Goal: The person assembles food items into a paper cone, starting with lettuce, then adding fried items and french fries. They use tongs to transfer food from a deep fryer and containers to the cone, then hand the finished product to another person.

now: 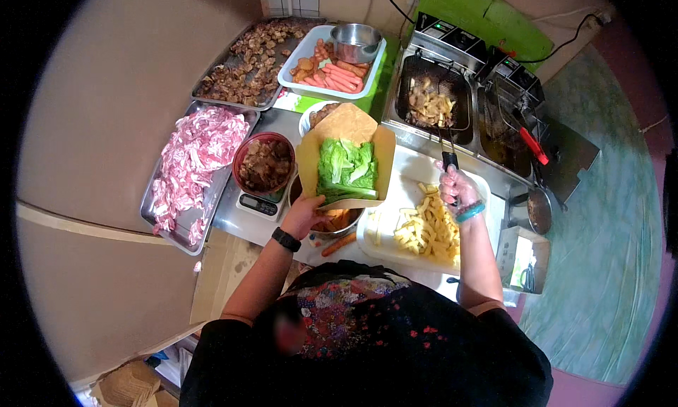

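Both hands are closed on something: the left hand pinches the near edge of a brown paper box, thumb over the rim, while the right hand is wrapped around the black handle of a fryer basket. From where I stand, taking twelve as straight ahead of the person, the box sits mid-scene, tilted, with green lettuce inside. The basket lies at two o'clock from it, inside the fryer, holding golden pieces; I can't tell how deep it sits. Farther along that way is a second basket with a red handle.

At four o'clock, just beside the box, a white tub on the counter carries pale cut fries. Directly at six, partly hidden under the box, a metal bowl holds orange pieces. A red bowl of browned meat stands at nine, close to the box, with a small scale at eight. Beyond the red bowl lies a metal tray of raw sliced meat. At twelve, a white tray holds pink sausages and a steel pot.
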### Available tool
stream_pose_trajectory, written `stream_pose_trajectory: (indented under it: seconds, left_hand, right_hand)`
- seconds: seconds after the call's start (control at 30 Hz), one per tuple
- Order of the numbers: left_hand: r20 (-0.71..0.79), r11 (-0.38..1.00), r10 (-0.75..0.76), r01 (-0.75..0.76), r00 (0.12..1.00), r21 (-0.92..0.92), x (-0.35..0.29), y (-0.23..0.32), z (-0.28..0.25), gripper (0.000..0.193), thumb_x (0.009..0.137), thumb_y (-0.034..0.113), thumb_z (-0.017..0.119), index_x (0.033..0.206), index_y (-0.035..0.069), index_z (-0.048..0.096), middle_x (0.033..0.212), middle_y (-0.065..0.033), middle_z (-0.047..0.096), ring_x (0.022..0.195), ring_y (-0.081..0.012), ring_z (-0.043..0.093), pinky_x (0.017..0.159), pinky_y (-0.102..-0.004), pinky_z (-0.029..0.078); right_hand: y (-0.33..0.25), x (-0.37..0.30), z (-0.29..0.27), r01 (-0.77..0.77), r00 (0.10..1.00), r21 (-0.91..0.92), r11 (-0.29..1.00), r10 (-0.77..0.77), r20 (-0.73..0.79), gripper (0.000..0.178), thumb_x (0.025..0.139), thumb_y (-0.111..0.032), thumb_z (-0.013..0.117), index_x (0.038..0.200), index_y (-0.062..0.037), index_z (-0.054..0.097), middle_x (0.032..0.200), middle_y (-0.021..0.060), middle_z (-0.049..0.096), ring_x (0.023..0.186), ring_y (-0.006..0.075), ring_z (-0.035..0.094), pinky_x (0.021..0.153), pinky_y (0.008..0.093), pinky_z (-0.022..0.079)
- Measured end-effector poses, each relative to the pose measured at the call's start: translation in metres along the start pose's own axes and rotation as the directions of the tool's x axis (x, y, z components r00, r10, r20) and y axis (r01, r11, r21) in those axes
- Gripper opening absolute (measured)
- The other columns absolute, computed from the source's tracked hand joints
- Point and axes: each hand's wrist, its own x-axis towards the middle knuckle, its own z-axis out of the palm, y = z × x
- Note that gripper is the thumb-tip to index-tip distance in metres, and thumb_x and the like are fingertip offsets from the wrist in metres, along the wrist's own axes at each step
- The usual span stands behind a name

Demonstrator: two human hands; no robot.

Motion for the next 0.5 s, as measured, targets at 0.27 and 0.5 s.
stream_pose_trajectory:
  seconds: [0.27,0.5]
  left_hand:
    - [0.165,0.798,0.365,-0.399,0.916,0.452,0.002,-0.008,0.011,0.035,0.087,0.007,0.040,0.122,0.006,0.035,0.113,-0.0097,0.047,0.099,-0.0225,0.051,0.079,-0.0341,0.049]
    - [0.161,0.804,0.362,-0.395,0.918,0.444,0.023,-0.021,0.006,0.039,0.085,0.003,0.040,0.124,0.006,0.033,0.114,-0.0098,0.046,0.100,-0.0218,0.050,0.078,-0.0311,0.049]
  right_hand:
    - [0.003,-0.013,0.004,0.011,0.995,0.026,1.000,-0.009,-0.097,0.035,0.086,-0.024,0.051,0.112,-0.0022,0.043,0.059,-0.0044,0.036,0.042,0.0032,0.030,0.033,0.0164,0.024]
    - [0.021,-0.014,-0.003,0.095,0.995,-0.027,0.995,-0.095,-0.002,0.038,0.086,-0.027,0.050,0.114,-0.0021,0.042,0.058,-0.0050,0.036,0.041,0.0028,0.028,0.033,0.0169,0.023]
